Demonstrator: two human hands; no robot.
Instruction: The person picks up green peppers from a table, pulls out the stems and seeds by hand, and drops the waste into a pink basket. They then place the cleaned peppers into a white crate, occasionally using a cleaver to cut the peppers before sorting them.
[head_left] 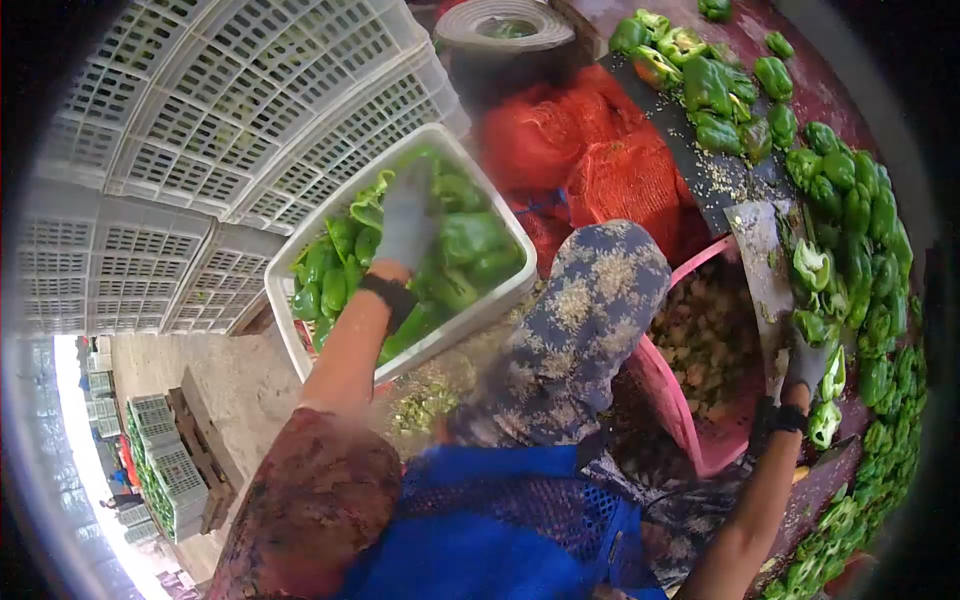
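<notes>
My left hand [408,215], in a pale grey glove, reaches into a white plastic crate [520,285] at the left. Its fingers are smeared by motion over the green bell peppers [340,275] lying in it. On the right, my right hand [806,362], also gloved, is closed at the work surface on a green bell pepper [811,326]. Cut pepper halves [826,424] with pale insides lie right beside this hand. A flat metal-coloured strip [765,275] runs along the table edge just past the fingers.
Whole green peppers [875,300] cover the far side of the dark red table [835,75]. A pink basket [668,385] with pepper scraps stands by my knee [590,300]. Red mesh sacks [630,180] lie ahead. Stacked grey crates [260,90] wall the left, with pallets [210,430] behind.
</notes>
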